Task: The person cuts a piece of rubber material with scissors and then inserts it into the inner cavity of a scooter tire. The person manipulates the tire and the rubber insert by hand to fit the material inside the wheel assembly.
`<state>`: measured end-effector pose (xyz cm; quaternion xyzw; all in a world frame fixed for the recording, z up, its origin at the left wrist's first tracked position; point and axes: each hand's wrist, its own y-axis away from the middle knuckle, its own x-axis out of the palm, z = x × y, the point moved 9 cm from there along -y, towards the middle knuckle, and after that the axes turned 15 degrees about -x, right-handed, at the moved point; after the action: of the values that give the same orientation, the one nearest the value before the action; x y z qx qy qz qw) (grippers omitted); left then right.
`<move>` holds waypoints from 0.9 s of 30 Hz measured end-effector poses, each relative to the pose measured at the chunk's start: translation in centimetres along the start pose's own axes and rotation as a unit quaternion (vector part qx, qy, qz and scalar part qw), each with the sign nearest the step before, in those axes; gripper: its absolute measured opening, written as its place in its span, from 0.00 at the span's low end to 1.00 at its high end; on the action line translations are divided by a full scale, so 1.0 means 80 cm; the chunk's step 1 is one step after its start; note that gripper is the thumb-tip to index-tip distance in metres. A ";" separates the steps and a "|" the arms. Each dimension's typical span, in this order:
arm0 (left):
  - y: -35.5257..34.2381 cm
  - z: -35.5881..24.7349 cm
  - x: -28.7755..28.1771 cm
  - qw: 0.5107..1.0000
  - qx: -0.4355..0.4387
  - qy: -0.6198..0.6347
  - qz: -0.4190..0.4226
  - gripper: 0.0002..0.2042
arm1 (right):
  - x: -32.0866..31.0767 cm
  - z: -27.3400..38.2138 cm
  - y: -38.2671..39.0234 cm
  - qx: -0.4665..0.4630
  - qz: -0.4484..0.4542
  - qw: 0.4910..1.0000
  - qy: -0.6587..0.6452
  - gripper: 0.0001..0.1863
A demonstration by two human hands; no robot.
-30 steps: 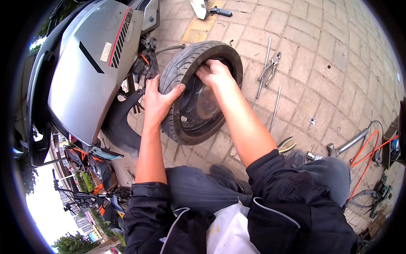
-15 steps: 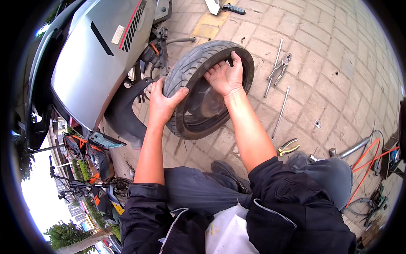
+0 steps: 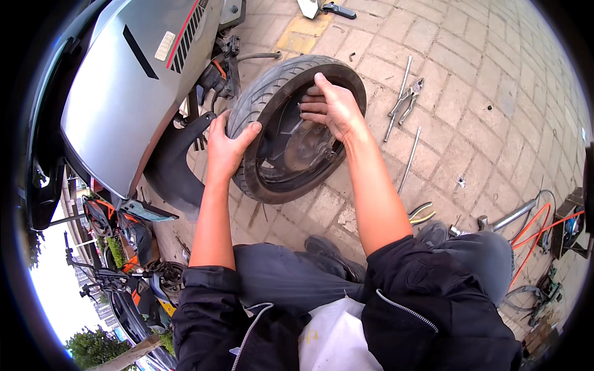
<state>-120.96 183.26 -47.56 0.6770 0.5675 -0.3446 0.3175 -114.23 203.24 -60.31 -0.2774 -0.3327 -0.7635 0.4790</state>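
A worn black tyre point(image 3: 264, 94) stands tilted on the paving in front of me, with a dark, dusty wheel hub point(image 3: 303, 145) showing inside its ring. My left hand point(image 3: 226, 145) grips the tyre's left side, thumb on the sidewall and fingers round the tread, their tips partly hidden. Over the upper right of the opening is my right hand point(image 3: 337, 111), fingers stretched out leftward and thumb raised near the tyre's inner edge. It holds nothing; whether it touches the tyre I cannot tell.
Leftward lies a silver scooter body point(image 3: 117, 93) with a black mudguard point(image 3: 176, 167). Right of the tyre are metal rods point(image 3: 411, 159), locking pliers point(image 3: 408, 99) and yellow-handled pliers point(image 3: 422, 214). A hammer point(image 3: 486, 221) and orange hose point(image 3: 533, 242) lie farther right.
My right hand has turned and drawn back from the tyre's inner edge, its fingers now pointing left. More of the hub shows. My left hand keeps its grip. The whole view has shifted slightly.
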 end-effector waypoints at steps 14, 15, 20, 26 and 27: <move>0.021 -0.061 0.013 0.999 0.022 -0.036 0.001 0.41 | 0.011 -0.013 0.003 0.081 0.028 0.971 -0.225 0.42; 0.023 -0.063 0.013 0.999 0.027 -0.029 -0.003 0.42 | 0.011 -0.011 0.006 0.063 0.035 0.973 -0.218 0.42; 0.028 -0.067 0.014 0.998 0.017 -0.059 0.000 0.45 | 0.007 -0.003 0.026 0.006 0.073 0.982 -0.175 0.39; 0.030 -0.069 0.017 0.998 0.031 -0.063 -0.004 0.47 | 0.005 0.006 0.031 -0.007 0.123 0.979 -0.160 0.42; 0.032 -0.072 0.018 0.998 0.033 -0.062 -0.003 0.47 | -0.002 0.006 0.029 -0.009 0.126 0.980 -0.155 0.43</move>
<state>-117.68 188.40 -45.44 0.6627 0.5369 -0.4055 0.3288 -112.03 202.97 -59.57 -0.4366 -0.3586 -0.6476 0.5113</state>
